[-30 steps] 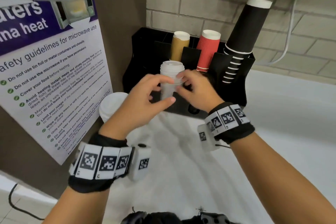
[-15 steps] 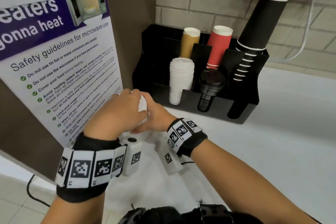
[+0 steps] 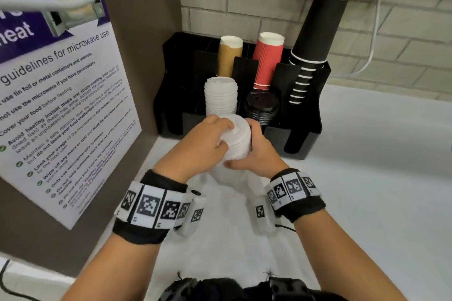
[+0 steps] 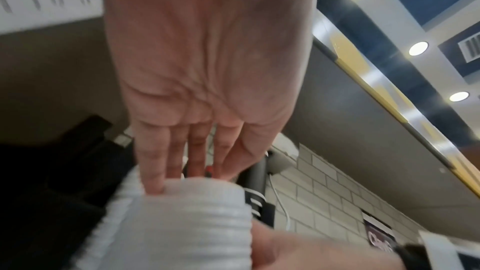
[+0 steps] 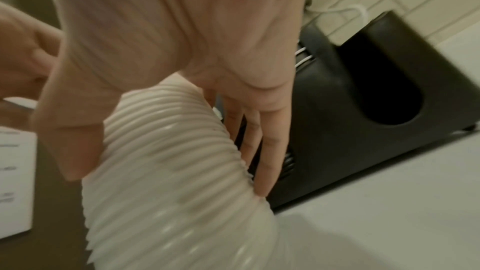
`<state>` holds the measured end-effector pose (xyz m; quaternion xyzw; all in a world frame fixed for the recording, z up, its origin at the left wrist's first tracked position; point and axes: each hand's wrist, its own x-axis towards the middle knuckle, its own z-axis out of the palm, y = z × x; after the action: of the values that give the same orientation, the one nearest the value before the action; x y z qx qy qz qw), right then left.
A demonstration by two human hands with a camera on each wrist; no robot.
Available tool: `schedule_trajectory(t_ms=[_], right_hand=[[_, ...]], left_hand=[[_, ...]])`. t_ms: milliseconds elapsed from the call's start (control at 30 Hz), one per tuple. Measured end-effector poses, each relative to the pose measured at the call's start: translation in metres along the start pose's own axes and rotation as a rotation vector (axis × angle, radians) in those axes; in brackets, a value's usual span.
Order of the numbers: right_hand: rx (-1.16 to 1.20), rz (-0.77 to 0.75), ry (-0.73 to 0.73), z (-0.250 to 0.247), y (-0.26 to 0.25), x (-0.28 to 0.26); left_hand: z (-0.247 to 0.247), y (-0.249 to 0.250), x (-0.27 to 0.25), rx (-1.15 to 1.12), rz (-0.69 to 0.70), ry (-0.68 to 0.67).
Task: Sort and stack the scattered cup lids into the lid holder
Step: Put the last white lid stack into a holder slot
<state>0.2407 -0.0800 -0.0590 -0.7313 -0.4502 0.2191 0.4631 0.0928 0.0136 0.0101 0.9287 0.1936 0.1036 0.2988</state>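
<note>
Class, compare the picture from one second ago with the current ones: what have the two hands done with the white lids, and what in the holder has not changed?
Both hands left the white lid stack in the holder, dropped to the counter and now grip a second stack of white lids, left hand and right hand lifting it toward the black holder. The black lids and cup stacks stayed put.

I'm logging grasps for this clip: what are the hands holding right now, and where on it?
Both hands hold a stack of white lids by its ribbed sides: left hand on its left, right hand on its right.
</note>
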Motion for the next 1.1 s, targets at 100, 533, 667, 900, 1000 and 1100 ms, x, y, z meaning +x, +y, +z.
schedule_trajectory(t_ms=[100,533,667,900,1000,1100], right_hand=[[-0.008,0.016,0.073,-0.015,0.012,-0.008],[-0.297,-0.076,-0.045,-0.069,-0.029,0.007],[-0.543,-0.089,-0.235,-0.071,-0.055,0.029],[-0.836,-0.041,-0.386,-0.051,-0.066,0.042],[-0.843,-0.039,-0.394,-0.047,-0.066,0.043],[-0.797,-0.034,-0.388,-0.051,-0.068,0.042]], left_hand=[[0.016,0.007,0.008,-0.025,0.090,0.001],[0.025,-0.027,0.000,-0.617,0.025,0.319],[0.029,-0.034,-0.004,-0.687,-0.039,0.346],[0.035,-0.036,-0.003,-0.732,-0.063,0.340],[0.035,-0.035,-0.004,-0.742,-0.064,0.344],[0.033,-0.033,-0.005,-0.756,-0.059,0.357]])
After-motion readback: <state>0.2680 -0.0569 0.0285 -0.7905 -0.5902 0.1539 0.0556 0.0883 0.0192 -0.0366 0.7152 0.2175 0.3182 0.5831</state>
